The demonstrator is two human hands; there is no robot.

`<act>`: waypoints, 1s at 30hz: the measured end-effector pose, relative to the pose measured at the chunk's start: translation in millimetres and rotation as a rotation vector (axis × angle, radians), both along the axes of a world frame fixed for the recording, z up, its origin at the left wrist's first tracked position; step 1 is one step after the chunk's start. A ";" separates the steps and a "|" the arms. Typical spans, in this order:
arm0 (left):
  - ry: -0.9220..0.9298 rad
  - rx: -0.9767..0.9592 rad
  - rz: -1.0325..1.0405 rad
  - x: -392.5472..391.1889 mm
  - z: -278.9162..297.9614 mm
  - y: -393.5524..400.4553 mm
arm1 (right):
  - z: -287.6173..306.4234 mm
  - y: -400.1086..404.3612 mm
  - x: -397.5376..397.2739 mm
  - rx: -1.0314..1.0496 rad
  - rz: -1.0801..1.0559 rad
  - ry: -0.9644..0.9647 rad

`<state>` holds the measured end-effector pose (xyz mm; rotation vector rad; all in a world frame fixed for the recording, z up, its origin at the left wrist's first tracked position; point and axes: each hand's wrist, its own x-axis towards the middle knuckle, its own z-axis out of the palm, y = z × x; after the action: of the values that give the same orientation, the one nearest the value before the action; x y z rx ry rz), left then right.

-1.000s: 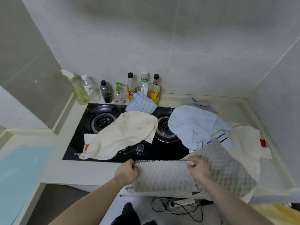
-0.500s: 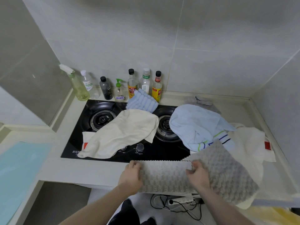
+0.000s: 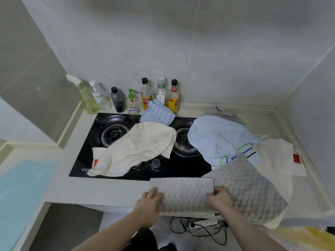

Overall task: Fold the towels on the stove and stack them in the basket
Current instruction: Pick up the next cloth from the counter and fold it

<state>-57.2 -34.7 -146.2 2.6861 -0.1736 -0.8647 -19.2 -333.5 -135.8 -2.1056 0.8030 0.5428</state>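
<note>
My left hand [image 3: 149, 201] and right hand [image 3: 220, 197] each pinch an end of the grey waffle towel [image 3: 184, 192] at the counter's front edge [image 3: 108, 191]; I should square the corners before creasing.

Seven plastic and glass bottles stand in a row behind the black glass gas hob [image 3: 174, 169], from a green spray bottle [image 3: 87, 98] leftmost to a yellow-labelled sauce bottle [image 3: 173, 98] rightmost; white power strip [image 3: 203, 223] below.

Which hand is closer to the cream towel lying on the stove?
Left. The left hand holds the grey towel just below and right of the cream towel. The right hand grips the grey towel's other end, farther right.
</note>
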 end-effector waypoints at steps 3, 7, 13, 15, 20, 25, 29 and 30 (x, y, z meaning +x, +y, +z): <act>0.003 -0.008 0.010 -2.1 2.2 1.8 | 6.0 1.2 0.2 0.053 -0.026 -0.015; 0.002 0.003 0.009 -4.8 2.8 5.7 | 24.0 5.5 -0.3 0.129 -0.015 -0.063; 0.052 -0.015 -0.004 -3.4 0.6 9.5 | 44.6 33.9 1.5 0.227 0.062 -0.160; 0.053 -0.047 0.011 -2.3 2.9 11.2 | 53.0 50.5 2.0 0.278 0.105 -0.174; -0.058 -0.160 0.265 -1.1 9.7 17.5 | 63.9 93.0 1.4 0.307 0.234 -0.196; -0.043 -0.237 0.367 -7.6 9.8 32.9 | 51.5 132.3 1.9 0.352 0.292 -0.151; -0.017 -0.244 0.395 -11.5 9.5 45.6 | 26.9 153.9 3.6 0.348 0.332 -0.111; -0.011 -0.246 0.402 -11.3 9.5 48.3 | 21.1 157.8 3.8 0.339 0.334 -0.104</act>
<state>-68.5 13.6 -136.7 2.3767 0.2364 -0.6557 -15.4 -175.7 -114.7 -1.9369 0.2748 0.6866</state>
